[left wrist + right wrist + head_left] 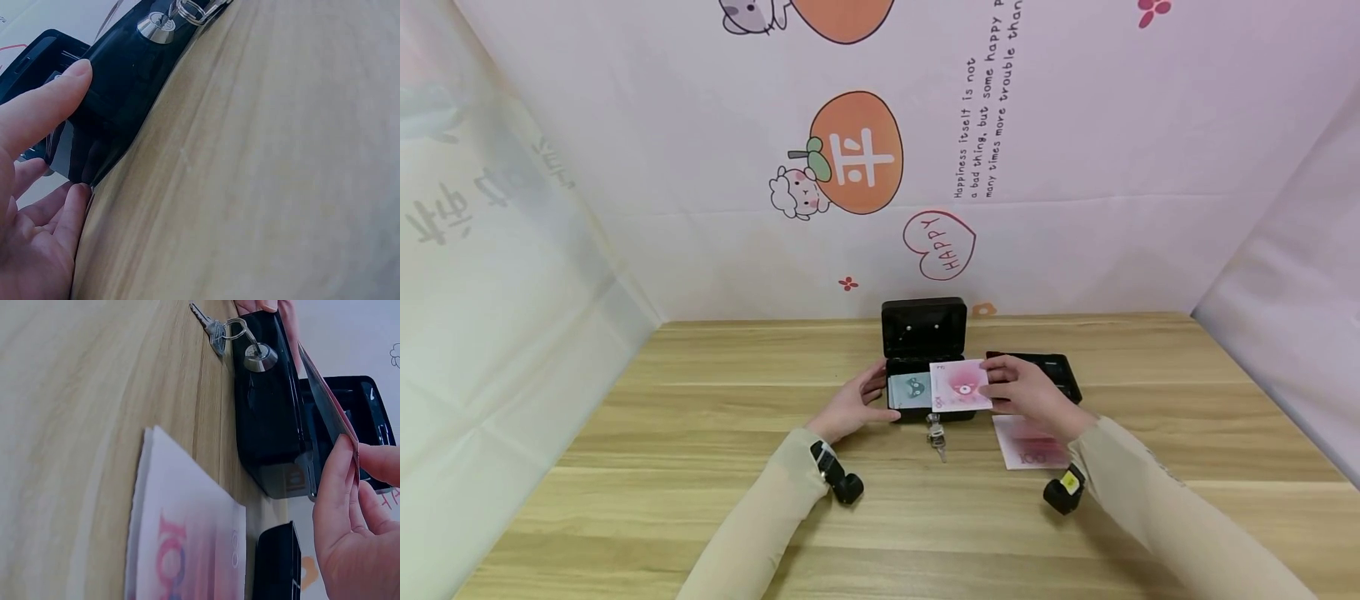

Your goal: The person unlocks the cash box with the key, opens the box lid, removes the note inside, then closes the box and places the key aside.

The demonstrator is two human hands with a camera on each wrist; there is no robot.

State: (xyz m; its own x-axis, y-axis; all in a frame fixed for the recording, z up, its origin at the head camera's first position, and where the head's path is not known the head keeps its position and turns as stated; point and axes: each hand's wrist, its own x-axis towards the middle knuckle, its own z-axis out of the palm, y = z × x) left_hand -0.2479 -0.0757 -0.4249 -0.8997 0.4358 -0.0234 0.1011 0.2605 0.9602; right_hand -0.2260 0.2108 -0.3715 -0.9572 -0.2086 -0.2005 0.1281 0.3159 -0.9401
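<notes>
Wood-grain table [647, 467], cartoon-printed backdrop [1075, 167], right grip [1032, 392] pinching pink note [958, 386], left grip [852, 405] wide around black box [269, 419]

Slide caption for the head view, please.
Right hand holds a pink note over the open box while the left hand grips its left end, keys at the front.

The left sleeve [760, 521] and right sleeve [1187, 508] are long and cream, fairly smooth along the forearm and lightly creased toward the cuff. Faint marks, too small to read, show near the right sleeve's outer edge. The left hand [852, 407] and right hand [1036, 393] are bare. A black band [822, 456] with a pale patch crosses the left wrist, and a rounded black left camera [848, 489] juts from it. The black right camera [1060, 498] has a yellow label [1070, 481].
</notes>
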